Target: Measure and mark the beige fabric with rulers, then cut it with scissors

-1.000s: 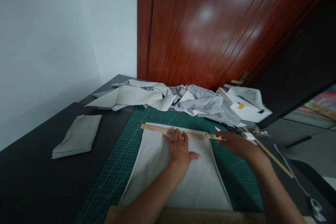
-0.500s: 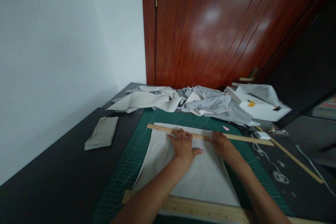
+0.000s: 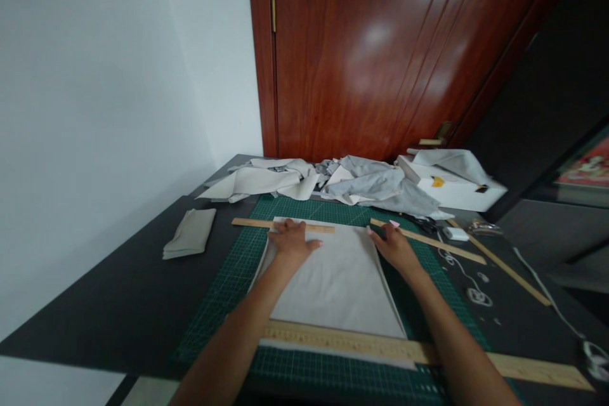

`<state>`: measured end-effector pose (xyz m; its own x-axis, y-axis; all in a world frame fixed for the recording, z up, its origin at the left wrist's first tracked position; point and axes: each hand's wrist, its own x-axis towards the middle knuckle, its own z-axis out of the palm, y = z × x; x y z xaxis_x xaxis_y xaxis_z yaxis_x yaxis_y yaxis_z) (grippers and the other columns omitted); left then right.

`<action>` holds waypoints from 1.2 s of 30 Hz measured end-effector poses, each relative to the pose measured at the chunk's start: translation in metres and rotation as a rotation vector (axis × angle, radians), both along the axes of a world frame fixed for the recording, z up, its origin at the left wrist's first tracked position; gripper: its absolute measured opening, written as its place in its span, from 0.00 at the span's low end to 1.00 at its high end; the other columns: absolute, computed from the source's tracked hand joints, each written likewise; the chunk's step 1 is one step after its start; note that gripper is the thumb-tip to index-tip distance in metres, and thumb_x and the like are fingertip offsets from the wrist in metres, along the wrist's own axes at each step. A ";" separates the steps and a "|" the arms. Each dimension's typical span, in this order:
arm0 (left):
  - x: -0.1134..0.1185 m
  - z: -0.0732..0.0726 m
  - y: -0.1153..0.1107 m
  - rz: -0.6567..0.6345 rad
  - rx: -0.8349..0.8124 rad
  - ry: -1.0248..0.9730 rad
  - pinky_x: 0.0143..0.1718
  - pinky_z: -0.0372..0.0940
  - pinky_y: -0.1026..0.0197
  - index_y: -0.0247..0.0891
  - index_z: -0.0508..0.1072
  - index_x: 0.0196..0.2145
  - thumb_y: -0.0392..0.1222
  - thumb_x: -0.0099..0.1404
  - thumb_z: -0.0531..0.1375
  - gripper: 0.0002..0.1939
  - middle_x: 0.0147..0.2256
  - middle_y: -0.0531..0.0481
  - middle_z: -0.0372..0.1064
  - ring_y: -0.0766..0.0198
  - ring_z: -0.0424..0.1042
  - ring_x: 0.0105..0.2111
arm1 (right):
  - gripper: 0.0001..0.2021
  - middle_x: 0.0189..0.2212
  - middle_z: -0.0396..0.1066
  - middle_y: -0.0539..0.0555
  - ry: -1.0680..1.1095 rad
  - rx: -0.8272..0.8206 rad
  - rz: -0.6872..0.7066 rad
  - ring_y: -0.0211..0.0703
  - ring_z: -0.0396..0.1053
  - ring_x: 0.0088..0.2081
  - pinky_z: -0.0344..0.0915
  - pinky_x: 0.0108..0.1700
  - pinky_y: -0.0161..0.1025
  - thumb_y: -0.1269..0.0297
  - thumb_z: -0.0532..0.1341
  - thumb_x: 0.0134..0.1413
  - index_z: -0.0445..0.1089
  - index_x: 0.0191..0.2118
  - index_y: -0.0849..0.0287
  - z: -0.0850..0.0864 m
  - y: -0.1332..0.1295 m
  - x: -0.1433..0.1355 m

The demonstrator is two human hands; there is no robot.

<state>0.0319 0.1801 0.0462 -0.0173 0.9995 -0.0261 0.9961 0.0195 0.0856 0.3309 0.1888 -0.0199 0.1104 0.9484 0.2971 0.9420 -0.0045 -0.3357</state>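
A glossy red-brown wooden door [image 3: 352,57] stands behind the dark tabletop [image 3: 128,304], where a pale cloth piece [image 3: 337,279] lies flat on a green cutting mat [image 3: 214,304], a wide wooden ruler [image 3: 342,337] across its near end. The left hand [image 3: 291,242] rests at its far left corner, fingers spread over a narrow wooden ruler [image 3: 250,222]. By the far right corner, the right hand [image 3: 397,248] keeps thumb and fingers apart, near another wooden strip [image 3: 442,245]; whether they touch it I can't tell.

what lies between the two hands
In the head view, mostly bare pale cloth lies between the left hand and right hand, with the right end of a wooden ruler on it.
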 end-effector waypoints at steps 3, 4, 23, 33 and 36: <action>-0.023 0.002 0.006 0.070 -0.016 -0.017 0.60 0.58 0.27 0.43 0.67 0.66 0.72 0.64 0.58 0.41 0.69 0.30 0.56 0.25 0.55 0.68 | 0.23 0.41 0.79 0.63 0.037 -0.031 0.028 0.54 0.78 0.41 0.70 0.41 0.42 0.47 0.65 0.62 0.69 0.51 0.62 0.002 -0.004 -0.008; -0.030 0.003 0.007 0.098 -0.028 -0.019 0.59 0.58 0.27 0.43 0.67 0.66 0.71 0.65 0.57 0.41 0.69 0.30 0.56 0.26 0.55 0.68 | 0.21 0.38 0.79 0.61 0.045 -0.043 0.040 0.53 0.78 0.40 0.69 0.40 0.41 0.49 0.67 0.60 0.69 0.49 0.61 0.003 -0.006 -0.010; -0.065 -0.023 0.035 0.076 0.026 -0.013 0.70 0.45 0.34 0.41 0.49 0.76 0.66 0.75 0.48 0.42 0.75 0.35 0.45 0.32 0.44 0.74 | 0.35 0.47 0.73 0.58 0.058 -0.321 1.000 0.56 0.70 0.50 0.65 0.55 0.48 0.39 0.78 0.39 0.74 0.48 0.58 0.046 -0.097 -0.117; -0.070 -0.003 0.026 0.183 0.098 -0.049 0.56 0.67 0.49 0.35 0.71 0.61 0.62 0.70 0.61 0.33 0.59 0.31 0.71 0.43 0.70 0.60 | 0.35 0.48 0.73 0.58 -0.011 -0.371 0.983 0.57 0.71 0.50 0.63 0.56 0.49 0.39 0.78 0.40 0.73 0.48 0.57 0.053 -0.116 -0.124; -0.078 0.001 0.027 0.208 0.047 -0.057 0.54 0.69 0.49 0.37 0.76 0.54 0.58 0.67 0.66 0.26 0.55 0.33 0.75 0.41 0.71 0.59 | 0.26 0.46 0.74 0.56 -0.059 -0.364 0.963 0.54 0.71 0.48 0.63 0.53 0.47 0.47 0.77 0.48 0.74 0.47 0.56 0.055 -0.122 -0.126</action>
